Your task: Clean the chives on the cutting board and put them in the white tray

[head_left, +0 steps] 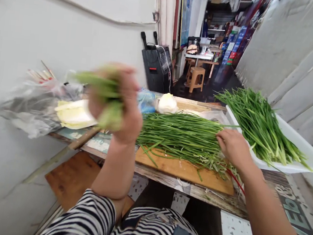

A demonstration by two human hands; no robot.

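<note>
Weathered planks (pixel 209 196) bear a wooden board (pixel 168 164) heaped with green stalks (pixel 179 135), my left hand (pixel 131 107) clutching blurred greens (pixel 110 116) left of it, my right hand (pixel 232 145), grip unclear, at its right end.

Long green stalks (pixel 181 133) (loosely heaped)

Just left of the left hand (pixel 130 103) lay a pale napa cabbage (pixel 73 113), with crumpled clear plastic bags (pixel 32 113) farther left. Between the two hands, beyond them, sat a second pale cabbage (pixel 167 103) and a blue plastic bag (pixel 146 100) beside it. Past the left hand, to its right, stood a black trolley speaker (pixel 158 68). Farther off, between the hands, were a tan plastic stool (pixel 196 78), a small table (pixel 207 57) and a wall poster (pixel 186 15); stacked cartons (pixel 234 45) rose well beyond the right hand (pixel 233 147).
</note>
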